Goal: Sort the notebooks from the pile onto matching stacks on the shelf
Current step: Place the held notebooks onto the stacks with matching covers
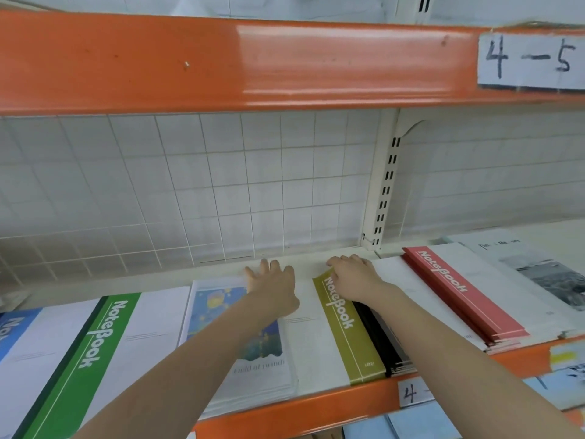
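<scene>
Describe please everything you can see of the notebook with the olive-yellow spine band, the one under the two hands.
The olive notebook lies flat on the shelf, topmost of its stack, its length running from the front edge toward the back. Its cover is white, apparently paper or card, with an olive-yellow band along its right edge that bears "NoteBook" in white letters and a thin white line. The left hand rests on the white part near the far end; the right hand grips the far corner of the band, which curls up slightly. Black-spined notebooks show beneath it.

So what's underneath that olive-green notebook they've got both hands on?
The olive-green notebook lies on a stack whose black edges show at its right side. The covers below it are hidden, and so is how many there are.
</scene>
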Demonstrator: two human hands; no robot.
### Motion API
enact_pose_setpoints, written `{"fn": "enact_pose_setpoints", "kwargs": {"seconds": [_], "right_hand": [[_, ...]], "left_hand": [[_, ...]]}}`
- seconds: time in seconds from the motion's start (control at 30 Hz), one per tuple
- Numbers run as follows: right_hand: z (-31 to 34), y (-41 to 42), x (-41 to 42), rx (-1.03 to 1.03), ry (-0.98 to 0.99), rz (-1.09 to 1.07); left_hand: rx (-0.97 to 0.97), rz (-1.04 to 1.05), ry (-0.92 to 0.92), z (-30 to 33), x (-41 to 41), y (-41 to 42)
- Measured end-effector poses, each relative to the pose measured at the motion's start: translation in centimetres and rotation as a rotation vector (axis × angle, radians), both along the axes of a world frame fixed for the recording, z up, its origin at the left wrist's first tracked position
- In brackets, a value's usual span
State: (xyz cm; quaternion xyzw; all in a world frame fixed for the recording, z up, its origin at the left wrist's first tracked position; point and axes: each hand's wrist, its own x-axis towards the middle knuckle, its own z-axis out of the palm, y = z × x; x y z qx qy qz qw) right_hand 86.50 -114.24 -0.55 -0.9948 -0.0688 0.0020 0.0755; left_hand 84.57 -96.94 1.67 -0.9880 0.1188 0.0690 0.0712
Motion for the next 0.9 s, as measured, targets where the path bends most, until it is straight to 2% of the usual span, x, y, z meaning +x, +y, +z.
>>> {"fn": "enact_pose_setpoints", "kwargs": {"seconds": [0.13, 0.3, 0.4, 0.57, 0.9], "right_hand": [[0.2, -0.2, 0.8, 0.006, 0.011, -0.015], [-0.1, -0.1, 1.0, 0.063, -0.04, -0.025], [-0.3, -0.3, 1.1, 0.189, -0.106, -0.037], [-0.5, -0.8, 1.4, 0.275, -0.14, -0.04], [-0.8, -1.1, 1.9, 0.281, -0.138, -0.02]], "left_hand": [[-0.149, -0.225, -0.023, -0.9, 0.1, -3.3], [-0.246, -0.19, 0.048, -3.3, 0.7, -5.1], [-0.2, -0.17, 0.026, -3.5, 1.1, -5.0], [-0.158, -0.161, 0.062, -3.0, 1.6, -4.6], [-0.066, -0.139, 0.162, -2.0, 2.1, -5.0]]}}
